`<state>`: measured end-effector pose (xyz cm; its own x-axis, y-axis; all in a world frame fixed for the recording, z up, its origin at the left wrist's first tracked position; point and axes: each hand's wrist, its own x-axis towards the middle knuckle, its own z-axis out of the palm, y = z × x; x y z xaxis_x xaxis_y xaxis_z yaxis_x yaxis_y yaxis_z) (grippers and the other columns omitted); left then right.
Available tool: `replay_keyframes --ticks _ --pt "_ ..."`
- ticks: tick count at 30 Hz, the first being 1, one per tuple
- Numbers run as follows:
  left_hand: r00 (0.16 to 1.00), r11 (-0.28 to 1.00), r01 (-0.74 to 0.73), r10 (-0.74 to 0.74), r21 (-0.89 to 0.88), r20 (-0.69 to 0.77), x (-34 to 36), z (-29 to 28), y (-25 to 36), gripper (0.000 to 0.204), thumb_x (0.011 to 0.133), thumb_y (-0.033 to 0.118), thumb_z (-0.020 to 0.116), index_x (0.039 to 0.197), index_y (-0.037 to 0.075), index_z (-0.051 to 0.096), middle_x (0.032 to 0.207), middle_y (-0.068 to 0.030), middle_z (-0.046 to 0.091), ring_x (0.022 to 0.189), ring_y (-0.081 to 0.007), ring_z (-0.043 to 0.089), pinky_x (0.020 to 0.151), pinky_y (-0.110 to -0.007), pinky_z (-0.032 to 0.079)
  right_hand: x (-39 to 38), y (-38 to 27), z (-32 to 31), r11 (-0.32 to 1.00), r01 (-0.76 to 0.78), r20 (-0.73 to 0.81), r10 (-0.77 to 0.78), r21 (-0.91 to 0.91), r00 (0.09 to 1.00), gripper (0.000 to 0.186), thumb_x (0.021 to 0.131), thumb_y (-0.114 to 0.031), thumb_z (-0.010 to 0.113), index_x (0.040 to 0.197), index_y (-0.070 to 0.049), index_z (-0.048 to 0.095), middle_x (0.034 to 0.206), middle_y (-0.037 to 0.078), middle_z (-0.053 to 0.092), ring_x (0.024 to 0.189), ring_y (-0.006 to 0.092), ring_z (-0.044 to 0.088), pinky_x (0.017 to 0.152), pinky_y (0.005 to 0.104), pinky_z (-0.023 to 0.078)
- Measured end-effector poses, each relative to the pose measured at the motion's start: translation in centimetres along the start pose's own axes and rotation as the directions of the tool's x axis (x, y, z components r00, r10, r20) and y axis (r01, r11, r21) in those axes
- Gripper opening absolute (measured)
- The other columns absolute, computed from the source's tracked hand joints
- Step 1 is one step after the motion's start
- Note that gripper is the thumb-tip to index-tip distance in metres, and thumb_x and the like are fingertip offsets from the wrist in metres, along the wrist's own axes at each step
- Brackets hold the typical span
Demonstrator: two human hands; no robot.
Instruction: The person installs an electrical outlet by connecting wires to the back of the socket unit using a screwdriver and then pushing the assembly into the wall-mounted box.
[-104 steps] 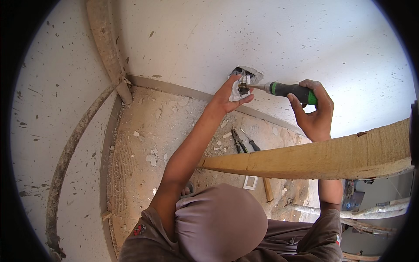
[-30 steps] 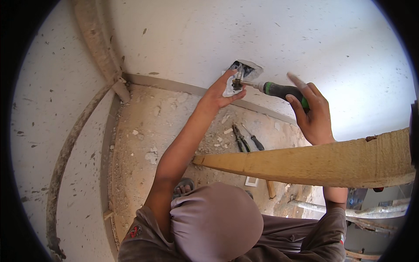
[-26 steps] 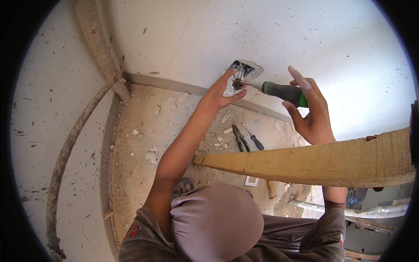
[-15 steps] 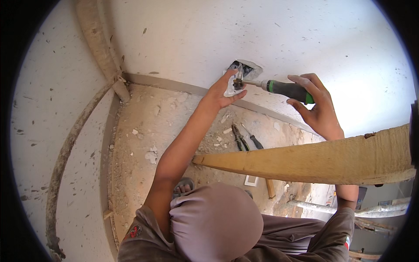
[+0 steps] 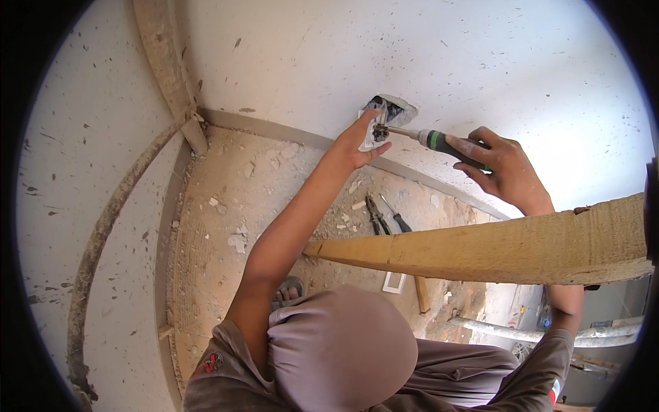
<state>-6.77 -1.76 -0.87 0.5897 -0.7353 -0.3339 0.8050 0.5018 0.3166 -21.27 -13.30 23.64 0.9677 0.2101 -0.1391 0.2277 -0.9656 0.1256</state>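
Observation:
My left hand (image 5: pixel 350 151) holds a white fitting with a small dark-and-brass mechanism (image 5: pixel 379 134), thumb and fingers round its frame, at a ragged hole (image 5: pixel 402 111) in the white wall, with dark innards partly hidden. My right hand (image 5: pixel 506 168) grips a black-and-green screwdriver (image 5: pixel 434 140) loosely, fingers over the handle and thumb underneath. Its metal shaft lies sideways, tip at the mechanism. Below, pliers (image 5: pixel 375 218) and a second screwdriver (image 5: pixel 401 221) lie on the dusty floor.
A long timber beam (image 5: pixel 480 250) crosses in front of my arms. A bent crusted pole (image 5: pixel 117 206) and a post (image 5: pixel 158 55) stand by the left wall. Rubble (image 5: pixel 237 242), a white frame (image 5: pixel 392 282) and a wood offcut (image 5: pixel 421 295) lie on the floor; pale poles (image 5: pixel 535 334) are at lower right.
My right hand has shifted rightward and re-gripped the handle, its raised fingers now down over it and the thumb lower. My left hand stays at the hole with the fitting.

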Motion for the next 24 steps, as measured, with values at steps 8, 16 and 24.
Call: replay_keyframes --ticks 8,16,24 --pt "1.0 1.0 0.005 -0.005 0.022 0.013 0.4 -0.4 0.1 0.027 0.093 0.029 0.067 0.112 0.012 0.058 0.098 -0.0067 0.065 0.088 -0.0214 0.064 0.083 -0.043 0.06 -0.1 0.1 2.0 0.924 -0.096 -0.124 0.152 0.371 0.981 0.034 0.089 -0.018 0.072 0.122 -0.011 0.068 0.078 0.013 0.064 0.067 0.0278 0.061 0.065 0.0349 0.051" --pt "1.0 1.0 0.009 -0.009 0.029 0.0 0.1 -0.1 0.2 0.028 0.093 0.029 0.066 0.115 0.012 0.058 0.101 -0.0067 0.065 0.09 -0.0214 0.065 0.085 -0.044 0.06 0.0 -0.2 1.1 0.988 0.063 -0.014 -0.066 -0.142 0.998 0.038 0.089 -0.014 0.069 0.127 -0.013 0.065 0.075 0.013 0.056 0.064 0.0293 0.059 0.058 0.0385 0.048" --pt "1.0 0.998 0.007 -0.008 0.062 0.006 0.2 -0.5 0.4 0.027 0.094 0.029 0.066 0.113 0.011 0.058 0.098 -0.0077 0.066 0.088 -0.0212 0.066 0.084 -0.044 0.061 0.6 -0.1 1.0 0.989 -0.048 -0.018 0.051 0.139 0.999 0.037 0.087 -0.014 0.071 0.123 -0.009 0.066 0.079 0.013 0.06 0.061 0.031 0.056 0.059 0.0415 0.045"
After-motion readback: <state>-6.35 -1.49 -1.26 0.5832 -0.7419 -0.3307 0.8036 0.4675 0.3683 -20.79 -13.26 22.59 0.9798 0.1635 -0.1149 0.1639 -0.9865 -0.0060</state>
